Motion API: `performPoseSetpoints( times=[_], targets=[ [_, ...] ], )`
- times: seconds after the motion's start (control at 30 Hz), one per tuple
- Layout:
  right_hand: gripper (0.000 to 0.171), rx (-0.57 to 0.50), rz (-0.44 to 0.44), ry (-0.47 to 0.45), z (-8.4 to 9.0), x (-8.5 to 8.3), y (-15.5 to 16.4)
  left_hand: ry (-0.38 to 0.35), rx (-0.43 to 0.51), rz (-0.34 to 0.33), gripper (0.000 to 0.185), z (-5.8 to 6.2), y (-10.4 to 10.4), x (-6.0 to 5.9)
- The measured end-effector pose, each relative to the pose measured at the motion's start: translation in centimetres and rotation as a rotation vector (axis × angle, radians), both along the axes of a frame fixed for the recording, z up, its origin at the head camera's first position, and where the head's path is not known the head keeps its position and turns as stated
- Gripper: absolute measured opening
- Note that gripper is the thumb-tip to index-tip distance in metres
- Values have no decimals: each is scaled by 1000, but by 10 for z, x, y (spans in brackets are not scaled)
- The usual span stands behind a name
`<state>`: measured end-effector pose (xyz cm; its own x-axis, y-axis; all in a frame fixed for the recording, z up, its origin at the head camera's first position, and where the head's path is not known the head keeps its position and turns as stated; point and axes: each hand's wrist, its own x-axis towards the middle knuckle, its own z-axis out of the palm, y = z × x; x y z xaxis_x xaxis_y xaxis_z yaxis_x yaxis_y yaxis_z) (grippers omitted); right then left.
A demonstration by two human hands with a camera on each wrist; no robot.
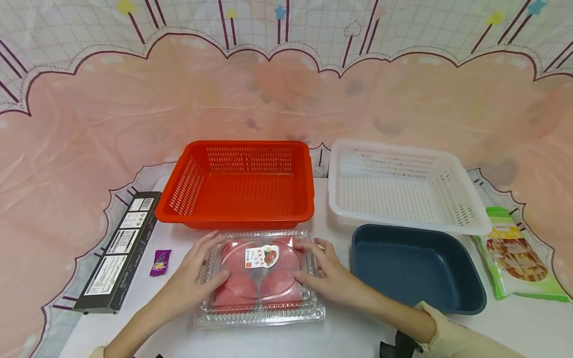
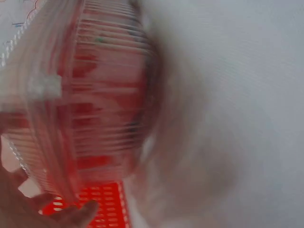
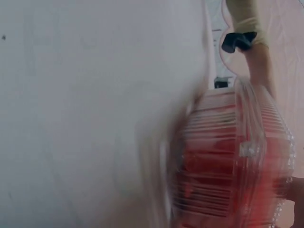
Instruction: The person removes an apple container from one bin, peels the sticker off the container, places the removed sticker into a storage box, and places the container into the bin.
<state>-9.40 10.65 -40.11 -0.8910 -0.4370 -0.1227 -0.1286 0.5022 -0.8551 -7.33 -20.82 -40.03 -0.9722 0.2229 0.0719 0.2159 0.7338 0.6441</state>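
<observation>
One ribbed, rectangular clear-plastic box (image 1: 260,283) — just in front of the red perforated basket (image 1: 237,219) — is gripped between left hand (image 1: 198,268) and right hand (image 1: 329,276), fingers slightly bent, thumbs on top.

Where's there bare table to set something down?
Bare table: the front-left strip between black box and left arm; the front-right corner between green bag and sleeve. Crowded: the middle, fingers on the clear box near the red basket; also between white basket and blue tray.
</observation>
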Motion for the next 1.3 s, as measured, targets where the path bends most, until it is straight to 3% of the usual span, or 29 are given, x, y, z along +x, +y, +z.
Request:
performPoseSetpoints(
  times=[0.2,0.53,0.7,0.8,1.0,1.3],
  targets=[
    [59,93,22,103,11,-3,0,42,154,-70,68,-14,-7,-7],
    [64,230,120,354,20,-9,-1,20,228,-83,76,-21,-7,-12],
    [62,195,186,494,22,-17,-7,-11,264,-76,75,-22,-6,-15],
    [60,137,242,495,22,-24,-15,-55,304,-73,73,-24,-6,-17],
    [52,54,391,387,23,-44,-39,-147,380,-73,68,-29,-7,-21],
    [39,150,550,445,23,-67,-71,-162,367,-79,68,-28,-8,-21]
  ],
)
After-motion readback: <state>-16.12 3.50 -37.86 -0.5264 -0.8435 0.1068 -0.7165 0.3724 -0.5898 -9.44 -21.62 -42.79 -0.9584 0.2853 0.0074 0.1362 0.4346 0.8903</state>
